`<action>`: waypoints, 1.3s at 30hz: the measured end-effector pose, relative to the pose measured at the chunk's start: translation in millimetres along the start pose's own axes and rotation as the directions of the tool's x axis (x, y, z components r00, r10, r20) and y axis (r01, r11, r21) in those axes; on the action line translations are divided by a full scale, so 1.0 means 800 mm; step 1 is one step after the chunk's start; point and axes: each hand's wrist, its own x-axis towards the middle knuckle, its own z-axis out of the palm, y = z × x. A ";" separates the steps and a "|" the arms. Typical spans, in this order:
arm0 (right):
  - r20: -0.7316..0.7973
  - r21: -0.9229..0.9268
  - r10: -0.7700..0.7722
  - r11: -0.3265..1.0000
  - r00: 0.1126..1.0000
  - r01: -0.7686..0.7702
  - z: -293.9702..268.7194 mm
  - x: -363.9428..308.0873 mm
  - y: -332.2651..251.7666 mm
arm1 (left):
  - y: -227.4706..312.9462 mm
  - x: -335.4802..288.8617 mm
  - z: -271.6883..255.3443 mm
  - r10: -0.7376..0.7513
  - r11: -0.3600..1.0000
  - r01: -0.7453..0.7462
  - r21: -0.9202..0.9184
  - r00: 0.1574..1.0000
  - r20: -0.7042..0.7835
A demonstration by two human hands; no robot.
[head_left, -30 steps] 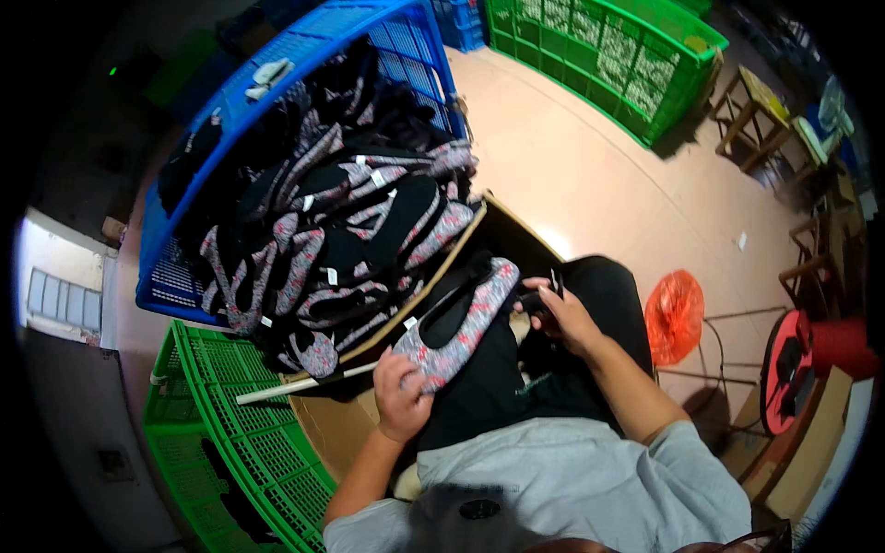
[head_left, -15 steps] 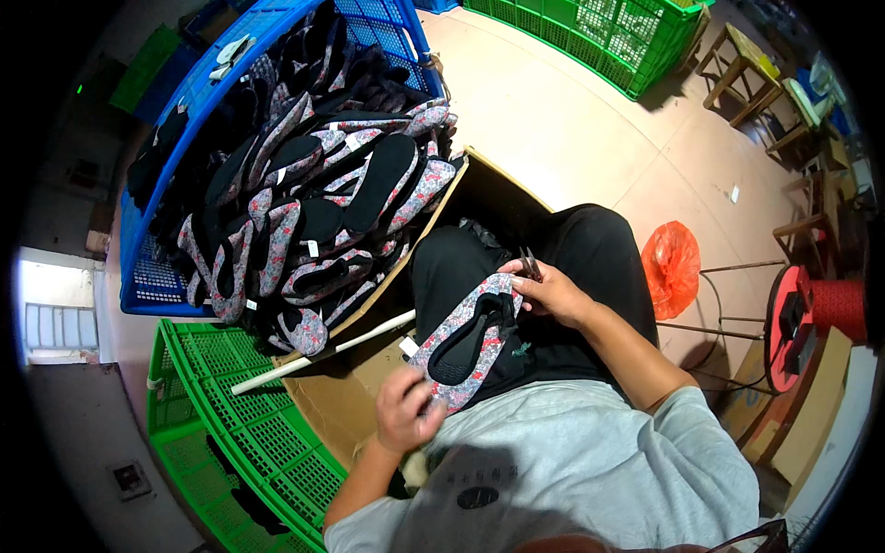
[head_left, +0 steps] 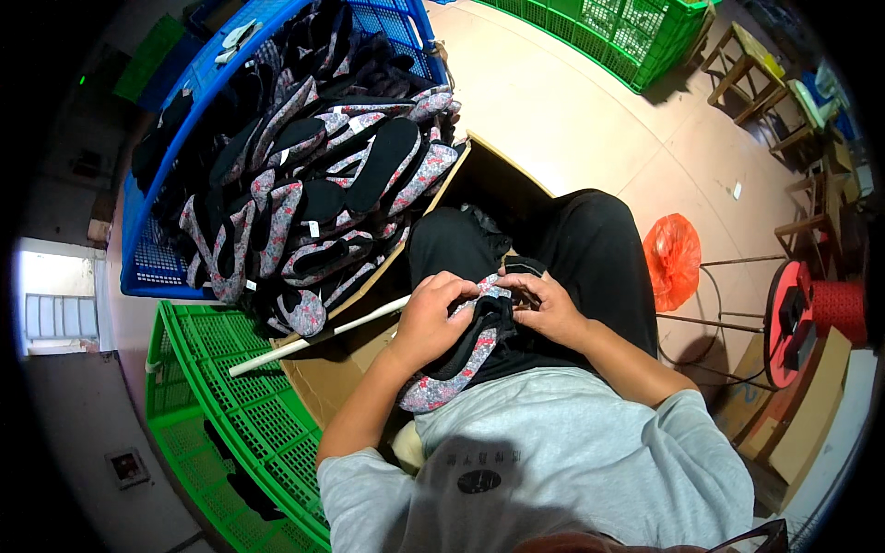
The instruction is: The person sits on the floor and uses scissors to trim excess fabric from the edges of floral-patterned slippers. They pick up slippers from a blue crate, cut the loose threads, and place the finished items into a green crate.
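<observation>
Floral shoe pinched at its upper-right end, over the lap

Centre of frame: one floral shoe (head_left: pixel 435 392), held above black trousers (head_left: pixel 604 244), its lower-left end lying close to the grey shirt (head_left: pixel 572 433). Left hand (head_left: pixel 431 318): grip narrow, thumb and fingers on the shoe's upper stretch. Right hand (head_left: pixel 551 311): grip also narrow, fingertips at the top end; whether a tool sat in that palm, could not tell.

Progress, as judged: the shoe looked already put together, floral upper around a dark opening. Handwork at its upper end seemed unfinished, both hands being busy there. A big pile of similar shoes (head_left: pixel 383 170) filled the blue crate (head_left: pixel 419 41), upper left; whether those were finished or waiting, could not tell.

Lie: long axis slanted from lower left to upper right. The broad, rounded end, likely the toe, pointed lower left; the likely heel pointed upper right, mostly behind fingers. Opening faced up toward the camera, dark fabric bunched near the hands.
</observation>
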 end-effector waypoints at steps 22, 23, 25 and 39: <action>0.047 0.839 0.494 0.452 0.868 -0.303 0.013 0.011 0.009 | -0.004 0.002 0.009 -0.115 0.981 0.117 -0.156 0.993 0.022; 0.040 0.842 0.498 0.450 0.866 -0.298 0.014 0.011 0.008 | -0.002 0.003 0.008 -0.141 0.968 0.146 -0.206 0.989 0.037; 0.026 0.848 0.506 0.446 0.862 -0.287 0.015 0.012 0.004 | 0.005 0.010 0.003 -0.190 0.931 0.203 -0.303 0.979 0.070; 0.003 0.928 0.448 0.331 0.894 -0.169 0.012 0.018 0.004 | 0.000 0.085 0.006 0.076 0.968 0.034 -0.248 0.904 0.420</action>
